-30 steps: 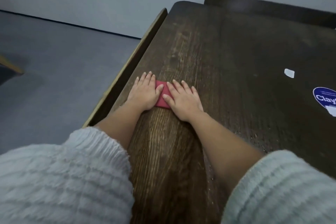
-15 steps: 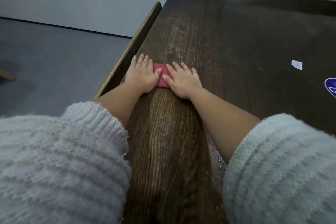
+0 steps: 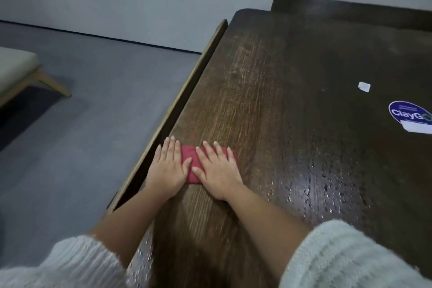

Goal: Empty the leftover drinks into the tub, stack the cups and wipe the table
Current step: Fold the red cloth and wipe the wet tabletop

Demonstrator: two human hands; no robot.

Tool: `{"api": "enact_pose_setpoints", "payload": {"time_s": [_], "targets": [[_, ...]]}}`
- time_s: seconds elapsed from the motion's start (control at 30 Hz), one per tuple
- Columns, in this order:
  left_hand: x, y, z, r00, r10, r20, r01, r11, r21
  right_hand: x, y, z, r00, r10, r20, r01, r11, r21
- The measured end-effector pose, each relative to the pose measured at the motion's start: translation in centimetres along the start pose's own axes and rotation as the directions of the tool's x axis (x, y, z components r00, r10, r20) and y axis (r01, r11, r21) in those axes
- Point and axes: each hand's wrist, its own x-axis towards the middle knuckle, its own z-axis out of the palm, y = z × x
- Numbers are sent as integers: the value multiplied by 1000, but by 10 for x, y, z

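Head view, items as seen:

- Your left hand (image 3: 167,167): flat, fingers straight and together, palm down, pressing the left end of the red cloth (image 3: 190,162); nothing gripped.
- Your right hand (image 3: 216,169): flat, fingers straight and slightly spread, pressing the right part of the same cloth; thumbs of both hands nearly meet over it.
- Red cloth: folded, lying on the dark wooden desk (image 3: 292,77) close to its left edge, mostly covered by your hands.
- Desk surface: wet sheen and droplets right of your right forearm.
- Round blue sticker (image 3: 410,114) and small white scrap (image 3: 364,87): far right, well apart from the cloth.
- White knit sleeves (image 3: 339,257): pushed up both forearms.
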Motion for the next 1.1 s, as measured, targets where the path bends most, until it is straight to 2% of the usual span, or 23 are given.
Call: {"api": "enact_pose_setpoints", "payload": {"time_s": [0.07, 0.13, 0.33, 0.47, 0.6, 0.87, 1.1], "targets": [[-39, -4, 5, 998, -48, 47, 51, 997, -50, -29, -16, 11, 1000, -25, 9, 25, 1000, 11], [-81, 1, 11, 998, -66, -6, 65, 993, -95, -63, -30, 19, 998, -51, 28, 51, 998, 27], [-187, 37, 19, 987, -162, -1, 160, 972, -170, -162, -48, 45, 995, -97, 19, 95, 991, 94], [-238, 78, 20, 982, -189, 16, 188, 963, -191, -225, -38, 56, 995, -99, 19, 96, 990, 104], [-269, 141, 16, 990, -134, 44, 139, 971, -193, -289, -1, 64, 997, -76, 14, 74, 991, 113], [-231, 230, 14, 998, 3, 58, 13, 963, -268, -321, 83, 49, 997, 74, 0, -74, 990, 116], [-104, 280, 7, 996, 86, -19, -88, 962, -257, -246, 175, 18, 977, 213, -25, -209, 973, 95]]}}
